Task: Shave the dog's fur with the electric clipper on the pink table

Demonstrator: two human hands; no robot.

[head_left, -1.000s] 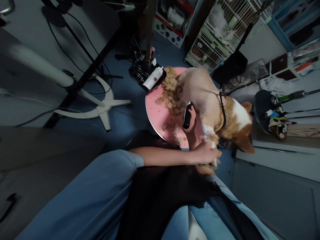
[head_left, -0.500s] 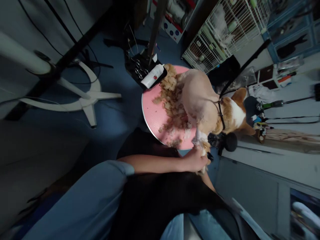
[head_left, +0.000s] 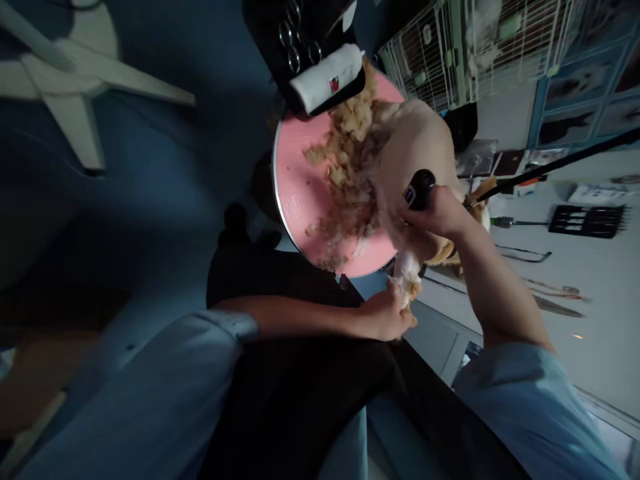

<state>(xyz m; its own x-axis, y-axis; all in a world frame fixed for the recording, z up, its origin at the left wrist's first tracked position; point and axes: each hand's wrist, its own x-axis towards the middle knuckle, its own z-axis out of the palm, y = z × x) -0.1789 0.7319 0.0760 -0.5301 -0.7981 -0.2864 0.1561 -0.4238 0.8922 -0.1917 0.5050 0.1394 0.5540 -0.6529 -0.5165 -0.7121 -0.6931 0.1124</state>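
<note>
A dog [head_left: 417,143] with closely shorn pale fur stands on a round pink grooming table [head_left: 300,193]. My left hand [head_left: 387,313] is closed around one of its front legs [head_left: 407,270], near the paw, beyond the table's edge. In my right hand [head_left: 437,213] is a black hair clipper [head_left: 421,189] with a small lit display, over the dog's shoulder. The clipper's blade end is hidden by hand and body. My right forearm covers much of the dog's head. Tufts of cut tan fur [head_left: 345,167] lie beside the dog.
A black tray [head_left: 265,47] with several scissors [head_left: 295,40] and a white tube [head_left: 327,79] overhangs the table. A black grooming arm [head_left: 560,163] slants above the dog's neck. Beyond stand wire cages [head_left: 425,60]; a white stand base [head_left: 75,73] is on the floor at left.
My right hand, mostly hidden before, has come up over the dog's shoulder with the clipper. My left hand still grips the leg. The view has shifted closer to the table.
</note>
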